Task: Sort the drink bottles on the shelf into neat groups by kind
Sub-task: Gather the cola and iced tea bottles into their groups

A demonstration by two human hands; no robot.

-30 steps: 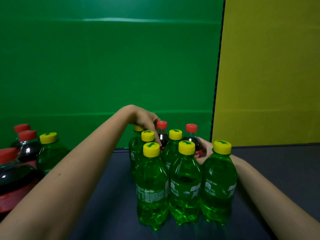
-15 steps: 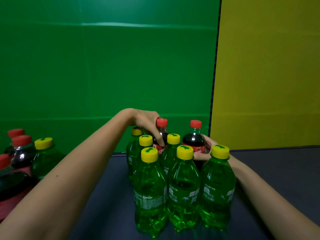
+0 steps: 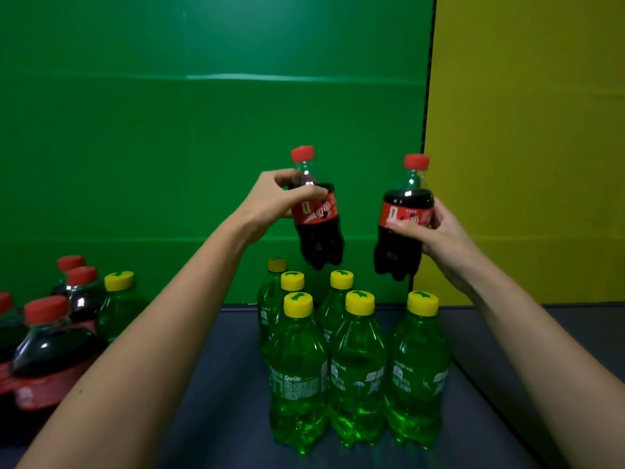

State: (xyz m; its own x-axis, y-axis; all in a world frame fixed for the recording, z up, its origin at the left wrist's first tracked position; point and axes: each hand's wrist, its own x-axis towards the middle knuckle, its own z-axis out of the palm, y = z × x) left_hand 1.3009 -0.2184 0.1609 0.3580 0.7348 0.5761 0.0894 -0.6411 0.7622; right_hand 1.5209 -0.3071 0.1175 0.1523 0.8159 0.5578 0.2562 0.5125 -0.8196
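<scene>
The left hand (image 3: 270,201) holds one cola bottle (image 3: 319,231) in the air by its shoulder. The right hand (image 3: 436,231) holds a second cola bottle (image 3: 399,245) by its middle, just right of the first and apart from it. Below both sets of fingers, a cluster of Sprite bottles (image 3: 356,367) stands on the shelf (image 3: 220,384), three in front and three behind. Well left of and below the left fingers stands a group of cola bottles (image 3: 50,350), with a lone Sprite bottle (image 3: 120,306) at its right. A back panel (image 3: 203,130) rises behind the fingers, and a side panel (image 3: 524,130) stands behind and right of the right fingers.
</scene>
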